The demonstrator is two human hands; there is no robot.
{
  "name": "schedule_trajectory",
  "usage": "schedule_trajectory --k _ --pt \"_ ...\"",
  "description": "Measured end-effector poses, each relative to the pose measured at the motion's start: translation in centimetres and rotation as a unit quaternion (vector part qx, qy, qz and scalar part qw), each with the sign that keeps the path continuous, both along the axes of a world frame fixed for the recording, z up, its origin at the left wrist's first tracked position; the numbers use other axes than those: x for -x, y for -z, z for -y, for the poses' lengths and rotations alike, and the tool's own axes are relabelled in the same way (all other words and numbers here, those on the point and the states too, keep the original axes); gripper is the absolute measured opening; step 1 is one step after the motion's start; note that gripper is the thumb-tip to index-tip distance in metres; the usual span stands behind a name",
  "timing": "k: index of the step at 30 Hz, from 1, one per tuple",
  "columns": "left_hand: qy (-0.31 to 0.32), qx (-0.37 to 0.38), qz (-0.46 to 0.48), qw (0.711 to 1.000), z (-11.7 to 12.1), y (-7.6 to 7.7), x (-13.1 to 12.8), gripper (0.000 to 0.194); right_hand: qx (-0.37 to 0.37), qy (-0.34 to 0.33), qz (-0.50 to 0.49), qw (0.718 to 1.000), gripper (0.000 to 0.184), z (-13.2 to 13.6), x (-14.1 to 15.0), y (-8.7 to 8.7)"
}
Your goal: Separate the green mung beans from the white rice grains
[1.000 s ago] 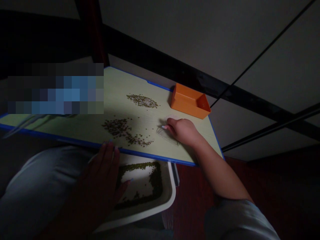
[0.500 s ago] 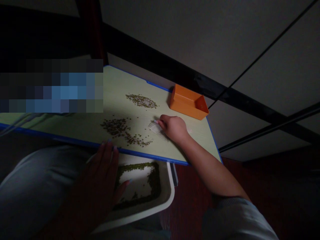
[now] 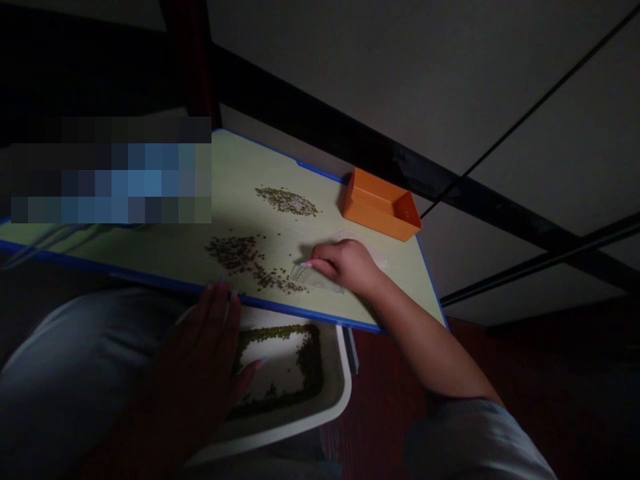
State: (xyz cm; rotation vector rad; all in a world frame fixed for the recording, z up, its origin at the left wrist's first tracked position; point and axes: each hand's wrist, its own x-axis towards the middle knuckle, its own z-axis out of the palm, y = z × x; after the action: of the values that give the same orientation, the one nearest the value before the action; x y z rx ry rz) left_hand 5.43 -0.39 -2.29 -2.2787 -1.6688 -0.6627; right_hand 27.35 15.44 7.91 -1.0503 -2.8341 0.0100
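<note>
My right hand [image 3: 347, 263] is closed on a clear plastic protractor [image 3: 320, 280], which lies flat or nearly flat on the pale board. Its curved edge is at the right end of a loose scatter of small dark grains [image 3: 280, 280]. That scatter trails off from a denser dark pile [image 3: 234, 252] to the left. Farther back is a second pile of lighter, greenish grains [image 3: 287, 201]. My left hand [image 3: 200, 353] is in shadow, fingers stretched and thumb apart. Its fingertips reach the board's blue near edge, above a white tub.
The board [image 3: 235, 153] has a blue rim. An orange open box [image 3: 383, 205] stands at its far right corner. Below the near edge, the white tub [image 3: 345, 387] has greenish grains along its inner bottom. A blurred-out patch covers the left; cabinet panels [image 3: 425, 80] rise behind.
My right hand has moved slightly toward the near edge with the protractor, whose curved edge now meets the scattered grains. My left hand has stayed nearly still.
</note>
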Motion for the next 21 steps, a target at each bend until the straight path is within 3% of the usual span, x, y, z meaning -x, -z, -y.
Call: schedule_trajectory --k 11,21 --pt "-0.003 -0.015 -0.004 1.0 0.1 0.1 0.1 0.086 0.088 -0.031 -0.073 0.993 0.043 0.0 -2.4 -1.4" --pt "0.004 -0.011 -0.012 1.0 0.0 -0.1 0.0 0.083 0.138 -0.039 -0.053 0.988 0.038 -0.1 -3.0 -2.0"
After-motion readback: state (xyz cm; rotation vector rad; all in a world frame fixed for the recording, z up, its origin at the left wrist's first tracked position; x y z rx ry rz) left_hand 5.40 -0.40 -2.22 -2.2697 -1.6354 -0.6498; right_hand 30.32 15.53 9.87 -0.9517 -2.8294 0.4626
